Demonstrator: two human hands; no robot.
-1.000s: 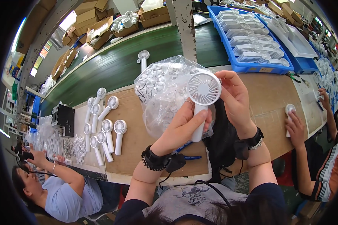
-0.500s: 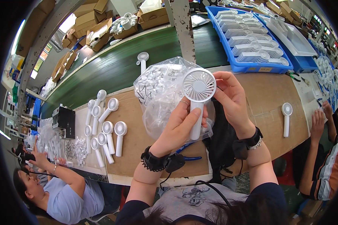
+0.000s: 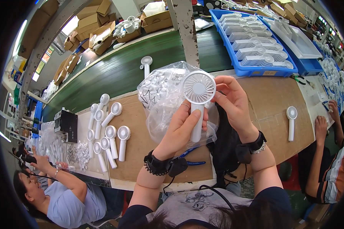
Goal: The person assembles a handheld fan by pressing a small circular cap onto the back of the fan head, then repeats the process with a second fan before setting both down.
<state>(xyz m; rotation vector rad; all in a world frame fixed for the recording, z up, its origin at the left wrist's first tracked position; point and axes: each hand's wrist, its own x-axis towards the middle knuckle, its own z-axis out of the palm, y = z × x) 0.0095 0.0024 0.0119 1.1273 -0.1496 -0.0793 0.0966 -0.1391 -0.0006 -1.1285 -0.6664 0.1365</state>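
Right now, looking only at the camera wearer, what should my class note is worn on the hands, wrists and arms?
The left hand has a thin ring; its wrist wears a black strap, a coiled black band and a dark box with a black cable. The right hand is ringless as far as visible; its wrist wears another black strap, a silvery bracelet and another dark box. Dark short sleeves.

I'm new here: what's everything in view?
Held plastic handheld fan: one, white, centre.
Other plastic fans: eleven, white; nine left, one right, one on the green belt.
Plastic bag of white parts: one, clear, centre.
Plastic trays: two, blue, upper right.
Rectangular box: one, black, left.
Two-handled tool: one, blue, below the bag.
Cardboard boxes: several, brown, upper left.
Tabletop: one, brown, centre.
Co-workers: at least two, either side.
Left hand: one, bare, holding the centre fan.
Right hand: one, bare, beside its head.
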